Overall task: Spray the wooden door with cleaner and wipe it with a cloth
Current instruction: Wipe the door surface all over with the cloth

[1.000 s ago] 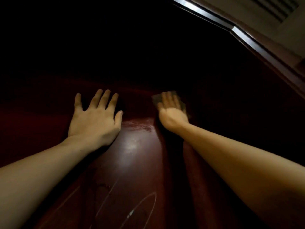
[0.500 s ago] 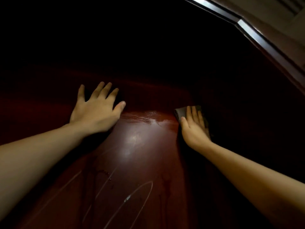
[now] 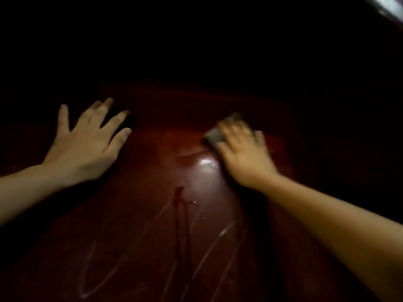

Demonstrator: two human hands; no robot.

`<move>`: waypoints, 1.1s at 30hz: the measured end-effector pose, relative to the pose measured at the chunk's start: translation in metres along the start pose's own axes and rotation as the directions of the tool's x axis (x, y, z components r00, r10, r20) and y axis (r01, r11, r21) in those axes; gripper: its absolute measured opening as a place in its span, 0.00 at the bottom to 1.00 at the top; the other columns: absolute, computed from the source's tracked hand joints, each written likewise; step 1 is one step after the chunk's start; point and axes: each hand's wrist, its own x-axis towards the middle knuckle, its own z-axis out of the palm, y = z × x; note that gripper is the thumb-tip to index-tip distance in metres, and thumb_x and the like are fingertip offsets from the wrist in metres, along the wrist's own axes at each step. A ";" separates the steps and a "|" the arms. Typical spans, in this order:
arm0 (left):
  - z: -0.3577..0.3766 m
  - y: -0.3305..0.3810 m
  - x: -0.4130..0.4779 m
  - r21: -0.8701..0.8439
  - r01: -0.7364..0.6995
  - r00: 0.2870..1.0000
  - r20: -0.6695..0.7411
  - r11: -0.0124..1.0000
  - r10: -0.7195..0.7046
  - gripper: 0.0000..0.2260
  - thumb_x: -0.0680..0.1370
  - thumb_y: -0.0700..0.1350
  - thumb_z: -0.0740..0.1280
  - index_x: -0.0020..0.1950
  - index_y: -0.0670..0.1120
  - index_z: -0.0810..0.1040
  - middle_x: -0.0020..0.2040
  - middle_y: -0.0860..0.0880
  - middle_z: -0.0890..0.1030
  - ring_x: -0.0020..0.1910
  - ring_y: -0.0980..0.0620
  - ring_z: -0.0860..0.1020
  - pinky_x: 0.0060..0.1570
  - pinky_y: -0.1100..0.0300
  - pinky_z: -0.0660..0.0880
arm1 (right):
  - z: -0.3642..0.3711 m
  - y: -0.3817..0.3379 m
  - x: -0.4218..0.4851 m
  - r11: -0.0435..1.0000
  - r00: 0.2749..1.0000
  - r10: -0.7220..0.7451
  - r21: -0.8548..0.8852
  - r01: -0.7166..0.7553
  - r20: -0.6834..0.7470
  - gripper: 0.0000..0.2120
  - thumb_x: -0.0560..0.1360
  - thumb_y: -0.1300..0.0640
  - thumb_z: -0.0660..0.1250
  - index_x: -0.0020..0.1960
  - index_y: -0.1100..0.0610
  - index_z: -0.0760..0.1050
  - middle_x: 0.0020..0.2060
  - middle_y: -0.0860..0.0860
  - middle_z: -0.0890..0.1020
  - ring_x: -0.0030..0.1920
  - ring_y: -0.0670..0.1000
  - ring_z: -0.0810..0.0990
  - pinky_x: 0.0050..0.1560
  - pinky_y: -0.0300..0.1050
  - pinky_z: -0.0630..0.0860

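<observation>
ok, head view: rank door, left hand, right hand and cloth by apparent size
1. wooden door, fills most of the frame
2. left hand and right hand: look alike, not ranked
3. cloth, mostly hidden under the right hand

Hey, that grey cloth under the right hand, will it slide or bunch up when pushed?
Probably soft and floppy: the cloth lies flat under the right hand. It likely glides easily, since the door looks glossy and wet, with drips running down. Seeming thin and light, it may bunch unless pressed evenly.
</observation>
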 end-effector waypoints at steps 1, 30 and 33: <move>-0.006 -0.020 -0.008 0.020 0.010 1.000 -0.004 1.000 -0.010 0.37 0.78 0.70 0.34 0.86 0.59 0.50 0.88 0.50 0.47 0.86 0.52 0.44 0.81 0.36 0.35 | -0.001 0.020 -0.002 0.993 0.993 0.115 -0.005 -0.115 -0.001 0.35 0.79 0.38 0.39 0.84 0.46 0.46 0.84 0.45 0.45 0.83 0.47 0.41 0.81 0.61 0.43; -0.027 -0.141 -0.074 -0.224 -0.010 0.999 0.030 0.974 0.017 0.33 0.83 0.62 0.40 0.87 0.53 0.44 0.87 0.54 0.46 0.83 0.63 0.41 0.82 0.58 0.35 | 0.015 -0.122 -0.049 0.926 0.927 0.372 0.056 -0.374 0.047 0.30 0.85 0.40 0.41 0.84 0.48 0.40 0.83 0.47 0.41 0.82 0.48 0.37 0.80 0.65 0.38; -0.032 -0.171 -0.097 -0.122 -0.008 1.000 0.029 0.993 0.012 0.32 0.84 0.62 0.41 0.87 0.53 0.45 0.87 0.53 0.45 0.84 0.61 0.40 0.83 0.56 0.36 | 0.023 -0.173 -0.052 0.933 0.935 0.353 0.065 -0.354 0.029 0.30 0.84 0.42 0.40 0.84 0.50 0.40 0.84 0.50 0.42 0.83 0.51 0.38 0.80 0.64 0.38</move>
